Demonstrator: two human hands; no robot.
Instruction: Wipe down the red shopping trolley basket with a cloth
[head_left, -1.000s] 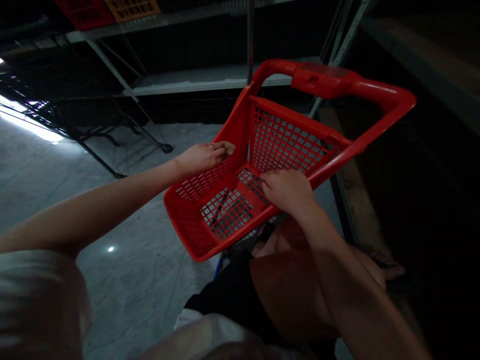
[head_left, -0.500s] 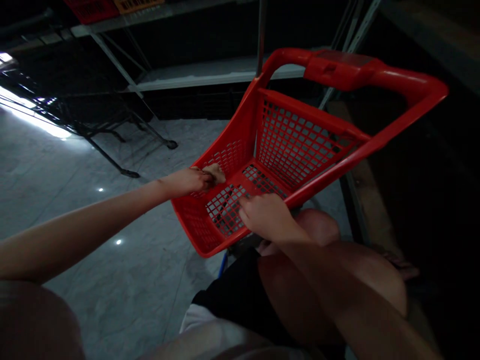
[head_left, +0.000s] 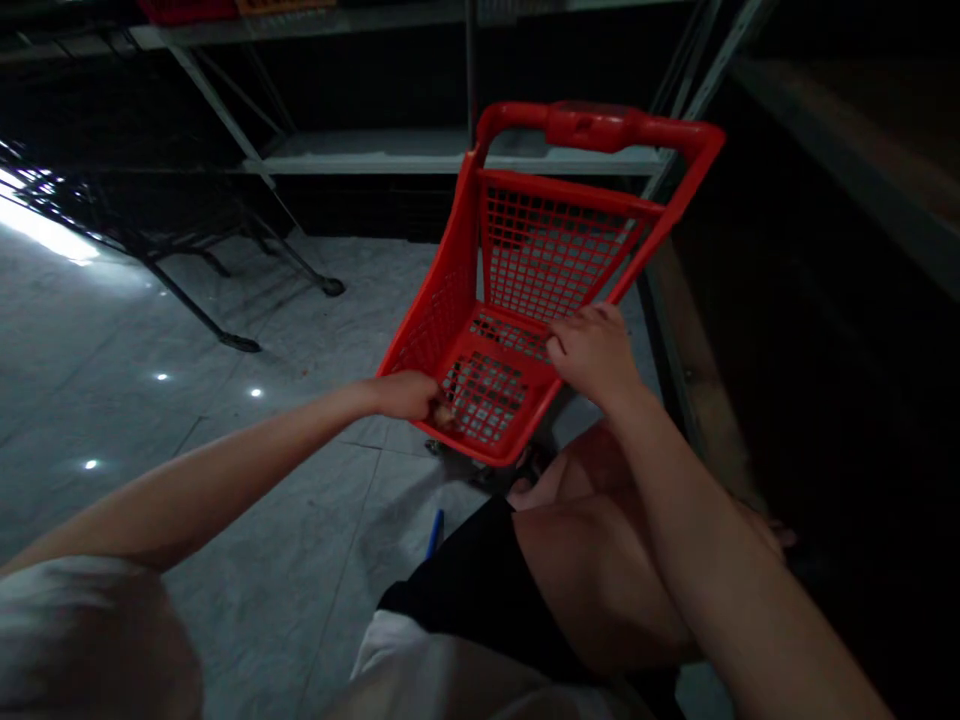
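Note:
A red plastic shopping cart [head_left: 574,188] with lattice walls and floor stands before me, its handle at the far side. My left hand [head_left: 407,395] reaches over the left rim near the front corner, fingers closed round a small tan cloth [head_left: 444,412]. The cloth is at the basket's lower inside edge; most of it is hidden by the hand. On the opposite side, my right hand [head_left: 592,352] has its fingers curled over the right rim. Part of that grip is hidden.
A white metal shelf [head_left: 352,162] runs behind the cart, with red and orange crates [head_left: 191,10] above. At left stands a dark metal frame [head_left: 184,300] on legs. A dark ledge [head_left: 705,400] borders the right. A blue bar [head_left: 434,533] shows beside my leg.
The cart has swung round and its handle has shifted left. My left hand and cloth have moved to the front corner. My right hand has moved right and up, onto the rim.

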